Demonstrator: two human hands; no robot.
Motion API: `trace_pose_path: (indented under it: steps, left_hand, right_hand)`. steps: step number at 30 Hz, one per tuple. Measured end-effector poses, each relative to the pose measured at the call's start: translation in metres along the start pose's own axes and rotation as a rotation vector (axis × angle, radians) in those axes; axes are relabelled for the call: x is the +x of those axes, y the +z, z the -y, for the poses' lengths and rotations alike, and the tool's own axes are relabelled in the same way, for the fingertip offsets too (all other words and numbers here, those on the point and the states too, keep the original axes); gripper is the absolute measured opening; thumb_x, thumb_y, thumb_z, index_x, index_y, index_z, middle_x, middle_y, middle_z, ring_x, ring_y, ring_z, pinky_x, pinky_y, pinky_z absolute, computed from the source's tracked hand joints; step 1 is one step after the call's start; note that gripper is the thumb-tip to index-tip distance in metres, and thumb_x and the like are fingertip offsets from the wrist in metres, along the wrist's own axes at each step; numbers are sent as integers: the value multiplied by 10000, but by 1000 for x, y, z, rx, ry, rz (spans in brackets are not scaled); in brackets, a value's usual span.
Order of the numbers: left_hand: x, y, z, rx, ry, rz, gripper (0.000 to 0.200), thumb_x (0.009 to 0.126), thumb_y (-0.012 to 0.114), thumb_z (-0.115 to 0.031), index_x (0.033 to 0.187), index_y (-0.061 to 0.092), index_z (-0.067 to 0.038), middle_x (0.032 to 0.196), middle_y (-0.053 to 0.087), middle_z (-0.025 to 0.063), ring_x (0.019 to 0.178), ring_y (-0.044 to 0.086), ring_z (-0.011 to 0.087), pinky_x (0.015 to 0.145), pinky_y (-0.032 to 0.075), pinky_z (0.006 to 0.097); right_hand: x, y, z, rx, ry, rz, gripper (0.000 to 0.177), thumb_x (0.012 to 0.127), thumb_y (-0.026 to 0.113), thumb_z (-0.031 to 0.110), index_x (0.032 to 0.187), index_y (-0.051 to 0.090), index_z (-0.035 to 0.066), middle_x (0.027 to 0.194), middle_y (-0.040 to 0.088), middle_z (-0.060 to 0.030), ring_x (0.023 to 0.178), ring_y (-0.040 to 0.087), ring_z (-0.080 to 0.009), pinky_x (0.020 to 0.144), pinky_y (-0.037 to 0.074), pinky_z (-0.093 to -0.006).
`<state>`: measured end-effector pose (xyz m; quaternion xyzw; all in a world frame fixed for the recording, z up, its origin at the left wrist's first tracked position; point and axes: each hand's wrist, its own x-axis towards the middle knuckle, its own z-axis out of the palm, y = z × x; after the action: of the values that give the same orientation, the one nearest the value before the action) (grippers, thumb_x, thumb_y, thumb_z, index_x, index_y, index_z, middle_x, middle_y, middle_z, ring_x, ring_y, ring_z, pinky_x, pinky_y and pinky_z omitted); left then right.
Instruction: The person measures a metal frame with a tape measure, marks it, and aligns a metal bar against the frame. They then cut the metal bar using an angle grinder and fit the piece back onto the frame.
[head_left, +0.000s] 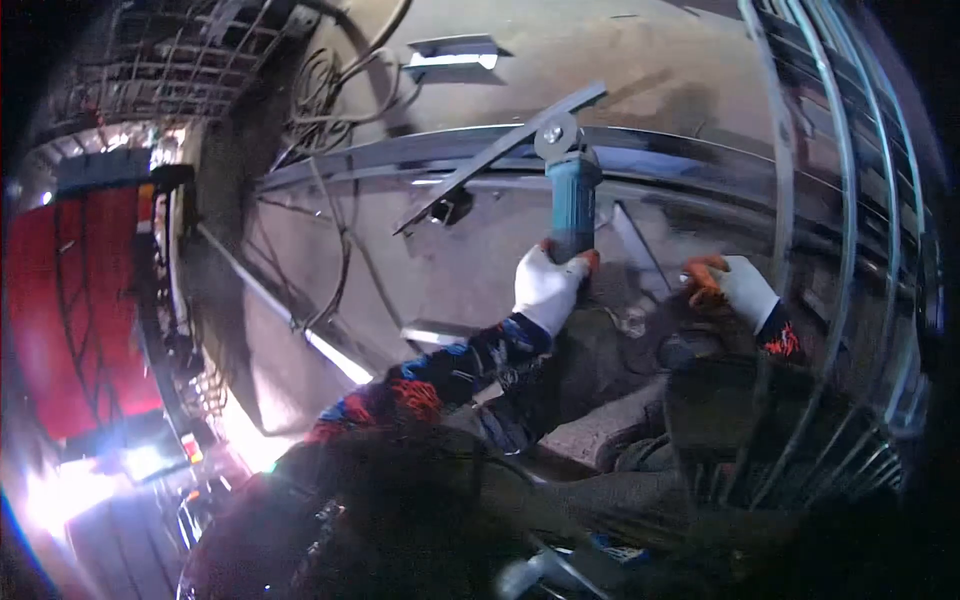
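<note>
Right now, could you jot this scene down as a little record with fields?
Left hand: gloved, closed around the angle grinder
Right hand: gloved, low beside the grinder; grip unclear
Grinder head: at a slanted metal strip over the curved steel rail
Floor: concrete, coiled cables at top left
Right edge: barred metal frame

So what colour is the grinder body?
The grinder body is teal blue, seen in the head view.

There is one blue angle grinder (572, 190) and one slanted flat steel bar (500, 150). Two gloved hands show: left hand (548, 285), right hand (738, 287).
</note>
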<state>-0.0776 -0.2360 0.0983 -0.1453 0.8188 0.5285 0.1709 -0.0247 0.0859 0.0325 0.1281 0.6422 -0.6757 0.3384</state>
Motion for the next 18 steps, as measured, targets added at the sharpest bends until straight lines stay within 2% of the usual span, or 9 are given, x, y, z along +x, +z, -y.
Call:
trace_pose_path:
  steps: [4, 6, 7, 9, 10, 11, 12, 14, 18]
  left_hand:
    - [-26, -1, 27, -138, -132, -205, 420, 807, 816, -258, 1035, 671, 63, 827, 699, 73, 699, 629, 147, 650, 503, 309]
    - [-45, 5, 30, -183, -202, -226, 381, 825, 816, -217, 1043, 668, 60, 839, 696, 58, 731, 622, 133, 670, 496, 294]
    - [-46, 12, 44, -180, -184, -317, 367, 832, 815, -201, 1044, 667, 59, 847, 694, 55, 752, 624, 132, 685, 495, 292]
    - [-53, 19, 61, -70, -109, -423, 340, 844, 807, -176, 1043, 671, 65, 871, 696, 57, 793, 628, 135, 713, 493, 287]
    - [-51, 19, 65, -177, -176, -440, 330, 851, 800, -162, 1053, 679, 70, 886, 704, 59, 790, 629, 141, 725, 495, 289]
    - [-45, 18, 83, -252, -183, -441, 332, 856, 796, -171, 1050, 679, 72, 892, 707, 58, 789, 630, 141, 731, 495, 289]
    - [-38, 18, 101, -327, -190, -448, 334, 862, 792, -181, 1047, 680, 74, 899, 709, 57, 788, 631, 142, 737, 494, 289]
    - [-36, 27, 113, -329, -176, -460, 317, 879, 770, -210, 1012, 685, 65, 896, 711, 52, 790, 635, 137, 736, 491, 286]
    - [-28, 45, 117, -4, -140, -519, 401, 830, 789, -321, 996, 693, 30, 876, 733, 142, 827, 698, 268, 803, 522, 370]
  right_hand:
    - [18, 22, 49, -57, 62, 10, 320, 1035, 564, 194, 1225, 682, -35, 1027, 737, -89, 865, 696, -139, 781, 557, -310]
    - [30, 21, 42, -12, -124, 115, 311, 1018, 575, 173, 1215, 690, -38, 1032, 740, -79, 856, 690, -127, 776, 543, -301]
    - [36, 26, 34, 29, -206, 49, 302, 1015, 577, 164, 1191, 695, -51, 1001, 743, -66, 843, 679, -115, 757, 531, -296]
    - [31, 26, 36, 35, -176, 43, 304, 1015, 576, 163, 1190, 693, -55, 993, 744, -67, 837, 679, -115, 753, 530, -295]
    - [27, 23, 40, 19, -137, 49, 305, 1015, 576, 162, 1190, 692, -59, 984, 746, -68, 832, 679, -115, 749, 528, -294]
    - [25, 21, 37, -217, -218, -38, 298, 1017, 584, 172, 1171, 695, -57, 951, 741, -64, 790, 684, -130, 743, 530, -302]
    - [15, 22, 49, -51, -42, 15, 288, 1017, 575, 173, 1171, 701, -36, 946, 744, -63, 762, 689, -143, 730, 535, -304]
    - [20, 13, 25, -58, -45, 75, 331, 1024, 501, 150, 1264, 673, -1, 1013, 748, -78, 795, 725, -165, 720, 535, -293]
    - [30, 5, -4, -329, -243, 82, 311, 1021, 525, 182, 1194, 702, -7, 953, 747, -60, 766, 713, -155, 693, 546, -298]
